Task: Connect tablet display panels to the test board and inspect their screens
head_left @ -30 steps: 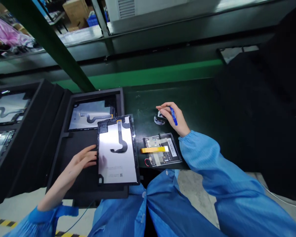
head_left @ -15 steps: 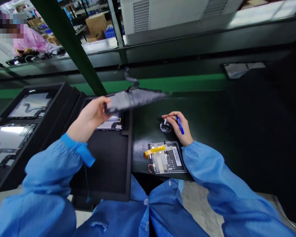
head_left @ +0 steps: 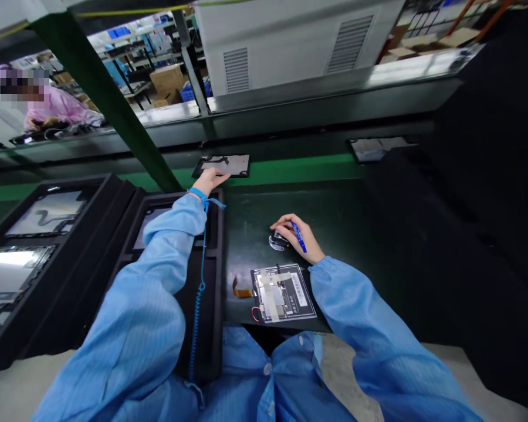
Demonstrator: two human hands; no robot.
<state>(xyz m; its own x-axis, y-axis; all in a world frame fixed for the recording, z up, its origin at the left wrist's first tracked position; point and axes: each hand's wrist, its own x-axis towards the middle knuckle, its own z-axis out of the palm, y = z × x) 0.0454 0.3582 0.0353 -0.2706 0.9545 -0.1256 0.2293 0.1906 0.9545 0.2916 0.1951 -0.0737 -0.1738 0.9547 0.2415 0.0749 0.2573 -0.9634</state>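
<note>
A flat grey panel [head_left: 237, 164] with a black frame and a dark ribbon cable lies on the far green strip. My left hand [head_left: 210, 180] is at its near edge, fingers stretched out and not wrapped round it. A blue pen [head_left: 298, 237] rests in my right hand [head_left: 300, 239], held between the fingers. Those fingertips are at a small round, shiny thing [head_left: 276, 242], whose kind I cannot make out. Nearer my body lies a circuit board and battery assembly [head_left: 284, 293], with pale tape across it, an orange flex cable [head_left: 243, 291] and a red wire.
Left of the work surface is a black foam tray [head_left: 220, 281], partly under my left arm. Another black tray [head_left: 66, 246] farther left holds panels. A second panel [head_left: 376, 149] lies at the back right, beside a large black mass [head_left: 466, 234]. A green post [head_left: 114, 111] slants behind; a person in pink sits beyond.
My left hand has moved away from me, and the panel it held in the air now lies flat on the green strip. The flex cable has flipped outward to the left. The view has shifted.
</note>
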